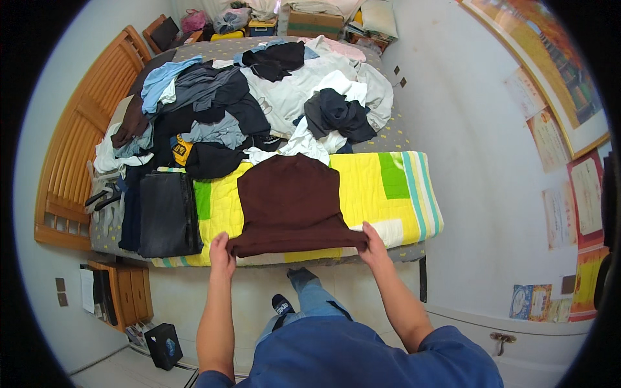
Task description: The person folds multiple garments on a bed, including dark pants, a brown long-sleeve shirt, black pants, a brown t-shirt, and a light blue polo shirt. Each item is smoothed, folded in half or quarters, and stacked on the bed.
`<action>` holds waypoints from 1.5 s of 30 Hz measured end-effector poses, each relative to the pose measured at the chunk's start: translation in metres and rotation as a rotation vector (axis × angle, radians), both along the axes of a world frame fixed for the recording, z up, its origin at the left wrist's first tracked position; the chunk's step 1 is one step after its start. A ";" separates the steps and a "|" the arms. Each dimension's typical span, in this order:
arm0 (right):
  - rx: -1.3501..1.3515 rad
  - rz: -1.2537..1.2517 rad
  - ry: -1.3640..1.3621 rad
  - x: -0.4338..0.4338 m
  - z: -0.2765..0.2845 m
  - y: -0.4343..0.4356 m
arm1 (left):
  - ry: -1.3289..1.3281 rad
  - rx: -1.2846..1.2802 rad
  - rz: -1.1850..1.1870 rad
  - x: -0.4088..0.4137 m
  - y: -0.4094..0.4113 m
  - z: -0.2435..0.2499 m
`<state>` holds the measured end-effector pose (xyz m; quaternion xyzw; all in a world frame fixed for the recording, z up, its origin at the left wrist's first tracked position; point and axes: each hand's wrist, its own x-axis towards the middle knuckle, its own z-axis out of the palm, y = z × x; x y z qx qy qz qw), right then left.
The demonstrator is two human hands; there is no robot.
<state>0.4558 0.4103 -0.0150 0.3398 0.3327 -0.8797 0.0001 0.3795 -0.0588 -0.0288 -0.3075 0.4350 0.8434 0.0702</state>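
Observation:
A dark brown garment (291,203) lies spread on a yellow, green and white quilt (364,194) at the near side of the bed. My left hand (222,254) grips the left end of its near edge, and my right hand (372,246) grips the right end. Between my hands the near edge is stretched wide, with a band of cloth doubled over along it. To the left, a stack of folded dark trousers (167,213) rests on the quilt, beside a dark blue folded garment (131,208).
Loose clothes in a large heap (208,97) cover the bed's far part. A wooden headboard (87,131) rises at left, above a small wooden cabinet (131,293). On the floor stands a black box (164,346). The white wall (465,169) borders the right side.

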 end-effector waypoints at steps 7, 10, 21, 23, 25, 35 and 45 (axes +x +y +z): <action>-0.103 0.025 -0.060 -0.176 -0.035 0.031 | 0.079 0.091 -0.036 -0.177 0.026 -0.016; -0.089 -0.003 0.161 -0.236 -0.062 0.043 | 0.110 0.092 0.012 -0.228 0.059 -0.022; 1.191 0.384 -0.550 -0.156 -0.129 0.000 | -0.221 -1.137 -0.253 -0.088 0.026 -0.174; 0.917 0.346 -0.628 -0.136 -0.135 0.007 | -0.286 -0.965 -0.274 -0.085 0.028 -0.180; 0.741 0.481 -0.613 -0.134 -0.140 0.018 | -0.341 -0.770 -0.332 -0.083 0.029 -0.174; 0.600 0.429 -0.360 -0.154 -0.122 -0.017 | 0.022 -0.538 -0.401 -0.137 0.094 -0.070; 0.101 0.196 -0.233 -0.109 -0.097 0.000 | 0.282 -0.982 -1.506 -0.130 0.342 -0.023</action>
